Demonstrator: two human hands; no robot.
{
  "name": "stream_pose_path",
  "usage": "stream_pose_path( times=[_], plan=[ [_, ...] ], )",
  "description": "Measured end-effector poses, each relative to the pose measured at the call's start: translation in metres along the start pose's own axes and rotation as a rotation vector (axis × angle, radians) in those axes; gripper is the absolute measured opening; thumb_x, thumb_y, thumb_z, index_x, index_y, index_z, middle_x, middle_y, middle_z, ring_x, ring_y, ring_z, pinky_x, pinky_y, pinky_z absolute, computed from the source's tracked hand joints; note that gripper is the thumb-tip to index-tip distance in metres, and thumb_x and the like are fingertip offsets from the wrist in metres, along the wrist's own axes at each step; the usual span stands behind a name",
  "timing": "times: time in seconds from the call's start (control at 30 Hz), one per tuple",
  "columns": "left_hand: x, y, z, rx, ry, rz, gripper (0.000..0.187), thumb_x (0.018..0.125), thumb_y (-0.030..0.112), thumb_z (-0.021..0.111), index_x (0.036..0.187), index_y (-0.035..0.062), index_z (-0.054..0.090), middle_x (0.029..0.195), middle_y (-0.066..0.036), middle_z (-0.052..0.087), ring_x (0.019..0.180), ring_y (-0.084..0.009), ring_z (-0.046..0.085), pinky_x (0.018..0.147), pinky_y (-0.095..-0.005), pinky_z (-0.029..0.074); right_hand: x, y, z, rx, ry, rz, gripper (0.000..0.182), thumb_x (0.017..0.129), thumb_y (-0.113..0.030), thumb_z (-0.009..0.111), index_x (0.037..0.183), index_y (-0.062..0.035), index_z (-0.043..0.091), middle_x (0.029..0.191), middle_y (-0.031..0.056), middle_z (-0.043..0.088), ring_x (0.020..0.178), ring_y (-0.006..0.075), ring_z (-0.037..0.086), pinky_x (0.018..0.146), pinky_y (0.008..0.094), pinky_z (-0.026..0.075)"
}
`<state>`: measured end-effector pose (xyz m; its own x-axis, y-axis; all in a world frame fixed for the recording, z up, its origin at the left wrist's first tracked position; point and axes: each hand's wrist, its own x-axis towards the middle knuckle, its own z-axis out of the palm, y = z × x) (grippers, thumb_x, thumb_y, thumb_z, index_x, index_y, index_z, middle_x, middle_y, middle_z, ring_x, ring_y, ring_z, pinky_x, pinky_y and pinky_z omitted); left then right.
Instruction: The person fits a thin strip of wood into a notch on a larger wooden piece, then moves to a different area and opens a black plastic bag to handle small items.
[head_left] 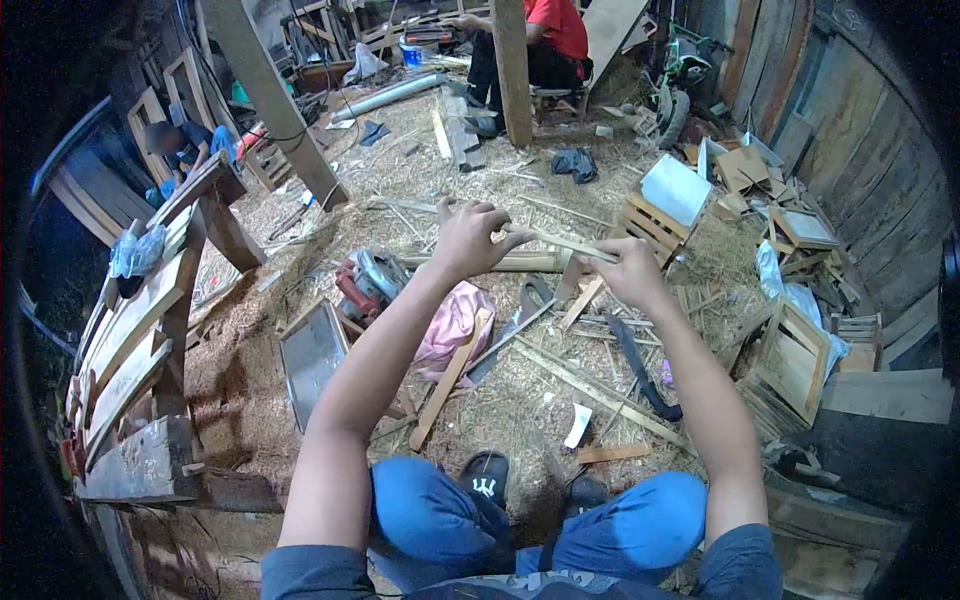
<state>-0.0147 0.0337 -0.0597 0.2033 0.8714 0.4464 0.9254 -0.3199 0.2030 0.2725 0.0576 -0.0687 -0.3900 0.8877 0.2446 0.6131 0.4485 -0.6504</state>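
Thin pale wooden strip [560, 243], long and narrow, is held up over the sawdust floor between both our hands, running roughly from 9 to 3 o'clock, tilted slightly down to the right. Left hand [468, 238] is closed on its left end, fingers curled over the top. Right hand [628, 270] is pinching the right end, fist mostly shut around it.

Step in hand, as we judge it: checking or flexing the strip, both ends gripped, mid-air, touching nothing else. A next move would call for keeping both grips firm and the strip level, since it looks thin enough to snap.

Below the hands at 6 o'clock lie a pink cloth [452, 322] and a loose wooden slat [447, 383]. Red-and-grey circular power saw [367, 284] sits at 8 o'clock of the left hand. Flat grey metal sheet [312, 355] lies further down at 7 o'clock. Slatted wooden crate [652, 228] is just past the right hand at 1 o'clock. Person in red shirt [545, 30] sits at 12 o'clock, well apart. Our blue-trousered knees [430, 515] are at the bottom.
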Motion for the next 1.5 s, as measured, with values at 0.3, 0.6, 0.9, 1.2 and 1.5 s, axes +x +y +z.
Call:
stream_pose_path(
  times=[0.3,0.6,0.9,1.2,1.5],
  plan=[
    [0.016,0.035,-0.033,0.058,0.224,-0.034,0.053,0.082,0.064,0.073,0.095,0.0130,0.078,0.112,-0.006,0.071,0.123,-0.0247,0.058,0.108,-0.0751,0.023,0.002,-0.034,-0.051,0.020,0.004,-0.013,0.030,0.085,-0.031,0.080,0.106,-0.0100,0.080,0.090,0.0173,0.077,0.080,0.0267,0.073,0.075,0.0378,0.054],
    [0.015,0.057,-0.013,-0.054,0.331,0.012,0.050,0.073,0.059,0.084,0.093,0.0137,0.080,0.098,-0.004,0.075,0.118,-0.0300,0.061,0.113,-0.0715,0.023,-0.036,-0.039,-0.061,0.005,0.060,0.144,0.032,0.082,-0.034,0.083,0.103,-0.0102,0.081,0.088,0.0136,0.077,0.079,0.0226,0.072,0.074,0.0379,0.053],
    [0.008,0.054,-0.022,-0.131,0.161,0.026,0.033,0.076,0.040,0.087,0.088,0.0103,0.079,0.083,-0.004,0.073,0.091,-0.0235,0.065,0.087,-0.0364,0.048,-0.034,-0.024,-0.059,0.133,-0.021,0.132,0.030,0.083,-0.023,0.082,0.107,-0.0050,0.080,0.094,0.0151,0.078,0.083,0.0211,0.073,0.082,0.0364,0.054],
    [0.020,0.040,0.004,-0.253,0.121,0.053,0.030,0.074,0.029,0.090,0.089,0.0063,0.078,0.081,-0.007,0.072,0.080,-0.0242,0.063,0.073,-0.0373,0.051,-0.024,-0.006,-0.048,0.262,-0.009,0.171,0.027,0.083,-0.017,0.082,0.107,-0.0043,0.080,0.086,0.0128,0.077,0.074,0.0157,0.070,0.072,0.0332,0.054],
    [0.028,0.027,0.034,-0.204,0.068,-0.002,0.037,0.078,0.052,0.083,0.090,0.0169,0.078,0.082,0.002,0.070,0.091,-0.0199,0.064,0.102,-0.0576,0.028,-0.014,0.012,-0.044,0.229,0.039,0.125,0.028,0.081,-0.016,0.083,0.105,-0.0036,0.080,0.084,0.0137,0.077,0.071,0.0163,0.071,0.070,0.0332,0.055]
  ],
)
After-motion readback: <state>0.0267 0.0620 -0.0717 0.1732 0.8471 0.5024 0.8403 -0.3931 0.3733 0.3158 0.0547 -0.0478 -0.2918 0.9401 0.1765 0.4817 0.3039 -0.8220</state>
